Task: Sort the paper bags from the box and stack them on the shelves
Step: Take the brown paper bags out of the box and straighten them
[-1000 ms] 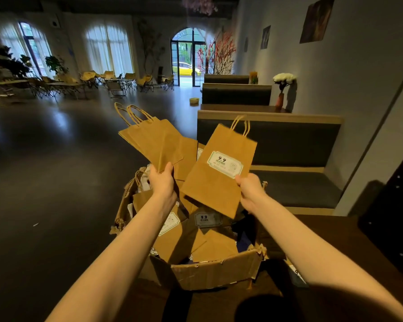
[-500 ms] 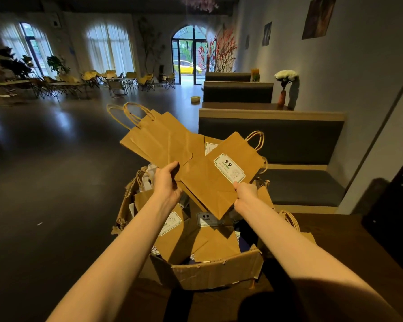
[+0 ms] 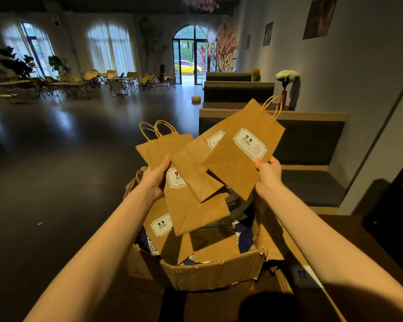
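Note:
A torn cardboard box (image 3: 209, 274) sits on a dark wooden table in front of me, with brown paper bags (image 3: 163, 231) lying inside. My left hand (image 3: 155, 180) grips a fan of several flat brown bags (image 3: 189, 173) by their left edge, above the box. My right hand (image 3: 268, 175) pinches one more brown bag (image 3: 240, 154) with a white label by its lower right edge, tilted, handles pointing up and right. That bag overlaps the fan. No shelves are in view.
Another labelled bag (image 3: 305, 276) lies on the table (image 3: 349, 231) right of the box. A dark padded bench (image 3: 312, 145) stands behind it along the right wall. A black object (image 3: 396, 219) sits at the table's right edge. Open dark floor (image 3: 56, 159) stretches left.
My right hand has swung its bag up and to the right. The bags in my left hand have dropped lower and turned more upright over the box.

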`<state>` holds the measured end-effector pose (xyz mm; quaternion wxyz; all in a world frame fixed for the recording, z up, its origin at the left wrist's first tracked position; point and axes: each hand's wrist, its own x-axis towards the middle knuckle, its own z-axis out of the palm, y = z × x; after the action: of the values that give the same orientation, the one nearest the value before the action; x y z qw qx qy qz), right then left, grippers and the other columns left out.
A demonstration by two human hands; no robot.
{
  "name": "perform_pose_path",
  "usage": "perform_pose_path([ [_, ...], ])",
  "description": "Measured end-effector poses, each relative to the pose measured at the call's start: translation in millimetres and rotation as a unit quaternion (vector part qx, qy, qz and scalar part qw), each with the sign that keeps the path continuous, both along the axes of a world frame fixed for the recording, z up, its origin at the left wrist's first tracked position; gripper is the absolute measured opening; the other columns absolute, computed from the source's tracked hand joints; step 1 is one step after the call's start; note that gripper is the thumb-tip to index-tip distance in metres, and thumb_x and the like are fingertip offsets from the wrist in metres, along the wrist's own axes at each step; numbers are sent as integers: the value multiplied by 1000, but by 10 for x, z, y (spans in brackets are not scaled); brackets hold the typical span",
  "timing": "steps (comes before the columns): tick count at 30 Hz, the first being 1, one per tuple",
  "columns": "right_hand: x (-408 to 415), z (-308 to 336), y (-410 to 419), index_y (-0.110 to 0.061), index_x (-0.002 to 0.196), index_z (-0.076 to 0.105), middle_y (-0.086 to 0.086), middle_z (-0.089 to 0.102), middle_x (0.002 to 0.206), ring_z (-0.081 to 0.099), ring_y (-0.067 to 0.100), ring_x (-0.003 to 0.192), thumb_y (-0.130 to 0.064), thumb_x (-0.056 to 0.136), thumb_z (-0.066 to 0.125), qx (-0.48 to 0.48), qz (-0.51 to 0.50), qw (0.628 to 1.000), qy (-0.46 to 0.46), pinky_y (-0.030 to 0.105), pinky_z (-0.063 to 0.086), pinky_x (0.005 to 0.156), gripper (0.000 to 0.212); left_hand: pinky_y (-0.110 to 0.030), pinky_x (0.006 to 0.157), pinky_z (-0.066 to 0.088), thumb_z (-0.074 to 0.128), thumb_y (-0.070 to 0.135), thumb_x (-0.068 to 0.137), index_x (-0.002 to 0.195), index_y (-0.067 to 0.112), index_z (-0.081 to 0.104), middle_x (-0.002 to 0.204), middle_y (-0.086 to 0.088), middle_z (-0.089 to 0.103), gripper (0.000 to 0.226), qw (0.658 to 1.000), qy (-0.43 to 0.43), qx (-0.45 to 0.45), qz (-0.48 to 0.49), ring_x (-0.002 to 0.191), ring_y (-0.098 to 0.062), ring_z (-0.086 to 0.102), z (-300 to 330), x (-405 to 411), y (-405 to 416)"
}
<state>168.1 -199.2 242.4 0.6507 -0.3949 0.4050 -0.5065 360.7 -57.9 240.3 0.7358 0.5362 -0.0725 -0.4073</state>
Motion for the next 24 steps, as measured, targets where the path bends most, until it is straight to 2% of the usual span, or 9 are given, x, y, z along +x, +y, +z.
perform_pose_path([
  [2,-53,114,-36,-12,132,49,7,61,117,60,22,102,-4,97,45,-17,42,999,5,38,53,80,36,-34,48,54,63,34,87,129,10,51,104,-11,66,49,997,-19,43,-54,80,-25,66,-4,42,20],
  [5,-92,192,-43,-13,133,49,8,61,123,61,22,108,-6,98,44,-46,96,994,36,43,51,92,36,-32,48,56,60,32,90,110,11,58,75,-7,71,29,992,-45,67,-99,63,-22,69,10,31,28],
  [7,-63,186,10,-11,132,49,6,61,119,62,19,101,-5,97,46,-68,120,989,57,38,54,85,35,-31,52,58,55,29,93,103,10,59,69,-5,71,22,990,-63,52,-114,60,-20,69,17,-28,6],
  [10,60,68,100,-10,126,52,5,62,113,62,13,90,-3,96,48,-89,132,983,89,31,55,74,31,-35,68,54,52,24,95,117,7,56,88,-7,67,28,992,-89,19,-91,76,-21,64,-8,-156,-86],
  [13,227,-117,108,-9,127,53,9,63,121,62,22,106,-1,96,48,-66,110,987,94,44,53,91,33,-33,71,50,49,27,97,121,10,53,100,-7,64,30,994,-90,-16,-68,81,-19,61,-29,-290,-165],
  [15,311,-192,106,-10,129,51,10,61,125,60,23,112,-2,95,48,-57,95,990,92,47,50,96,35,-32,73,50,48,32,97,117,13,53,104,-6,64,28,991,-116,-34,-61,87,-19,62,-56,-353,-194],
  [18,356,-228,86,-13,134,47,8,59,128,56,21,117,-2,95,50,-111,112,981,114,47,48,99,40,-33,82,49,55,26,94,122,12,51,116,-6,61,32,983,-169,-53,-39,101,-22,60,-135,-377,-214],
  [21,333,-215,41,-16,139,41,6,53,136,50,20,126,-9,94,54,-169,142,962,162,46,45,102,47,-28,77,48,57,21,93,125,11,48,114,-3,59,34,979,-192,-62,0,96,-17,59,-169,-342,-215],
  [24,255,-231,14,-19,139,38,0,56,131,58,13,114,-15,95,56,-196,170,950,175,32,55,85,48,-25,72,50,55,23,93,123,13,51,110,-2,62,32,983,-163,-89,5,92,-14,61,-184,-286,-237],
])
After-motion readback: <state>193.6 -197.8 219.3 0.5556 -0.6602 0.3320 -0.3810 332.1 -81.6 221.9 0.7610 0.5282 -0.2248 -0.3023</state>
